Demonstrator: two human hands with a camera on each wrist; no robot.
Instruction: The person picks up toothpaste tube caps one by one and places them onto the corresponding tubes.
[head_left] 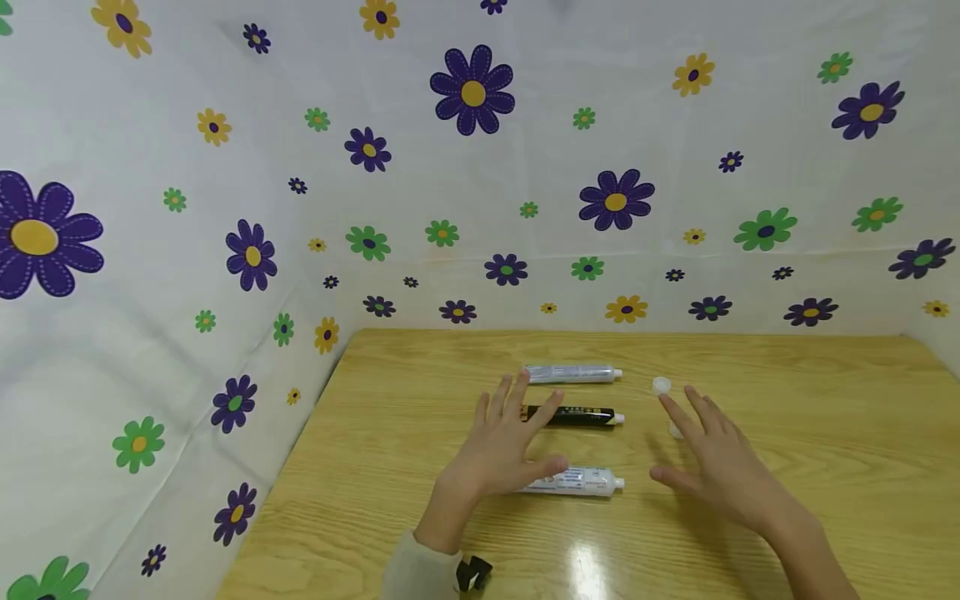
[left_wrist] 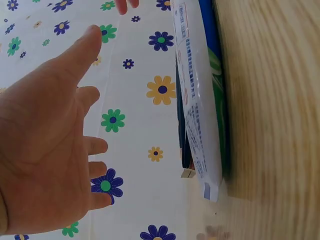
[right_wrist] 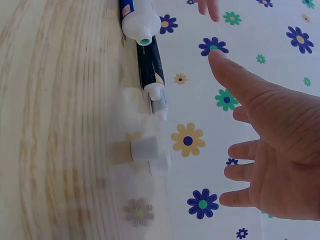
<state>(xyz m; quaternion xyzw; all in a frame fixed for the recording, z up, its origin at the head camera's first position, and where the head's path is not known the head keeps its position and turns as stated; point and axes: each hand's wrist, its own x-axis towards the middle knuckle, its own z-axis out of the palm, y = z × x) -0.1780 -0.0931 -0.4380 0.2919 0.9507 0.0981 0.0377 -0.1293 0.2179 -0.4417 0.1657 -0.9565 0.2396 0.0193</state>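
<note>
Three uncapped toothpaste tubes lie in a row, nozzles to the right. In the head view they are a white near tube (head_left: 592, 482), a black middle tube (head_left: 585, 417) and a silvery-white far tube (head_left: 573, 374). My left hand (head_left: 491, 454) hovers over their left ends with fingers spread, holding nothing and hiding part of them. My right hand (head_left: 727, 471), fingers apart and empty, is held above the table beside two white caps, one farther cap (head_left: 662, 385) and one nearer cap (head_left: 676, 431) partly behind the fingers. The right wrist view shows the green-rimmed nozzle (right_wrist: 144, 41) of the near tube.
A wood-grain table (head_left: 360, 500) carries everything. White cloth (head_left: 540, 158) printed with purple, yellow and green flowers hangs behind it and along the left side. A small black object (head_left: 474, 573) sits at my left sleeve (head_left: 423, 571).
</note>
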